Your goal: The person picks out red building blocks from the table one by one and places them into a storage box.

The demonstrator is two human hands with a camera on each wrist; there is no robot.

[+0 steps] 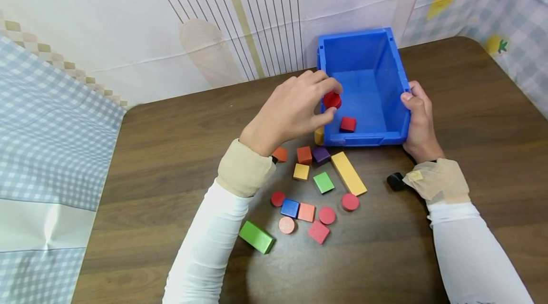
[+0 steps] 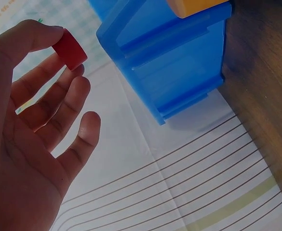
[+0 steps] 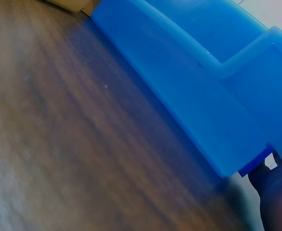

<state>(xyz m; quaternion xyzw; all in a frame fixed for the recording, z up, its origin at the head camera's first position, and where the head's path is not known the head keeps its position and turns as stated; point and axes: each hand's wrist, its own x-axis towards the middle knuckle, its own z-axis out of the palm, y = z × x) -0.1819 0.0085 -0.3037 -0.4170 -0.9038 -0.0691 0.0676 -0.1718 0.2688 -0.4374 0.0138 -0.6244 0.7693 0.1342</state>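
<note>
Here, the left hand (image 1: 295,106) pinches a red round block (image 1: 331,100) between thumb and forefinger, its other fingers spread loosely apart in the left wrist view; the round block is held up by the left wall of a blue bin (image 1: 364,140); the right hand (image 1: 420,121) grips the bin's right wall, thumb over the rim, well apart from the left hand; inside the bin, near its front wall, lies a red block (image 1: 348,124); a yellow block (image 1: 318,136) stands just outside at the front left corner; on the brown table (image 1: 141,185), in front of the bin, lie an orange-red cube (image 1: 304,155), a purple block (image 1: 321,155), a long yellow block (image 1: 348,173), a small yellow block (image 1: 301,171) and a green square block (image 1: 323,182); nearer the person, a blue block (image 1: 289,208) sits beside a salmon square block (image 1: 306,212), with a pale pink disc (image 1: 287,225) just below them and several red pieces around; a long green block (image 1: 257,237) lies near the left sleeve (image 1: 214,237).
</note>
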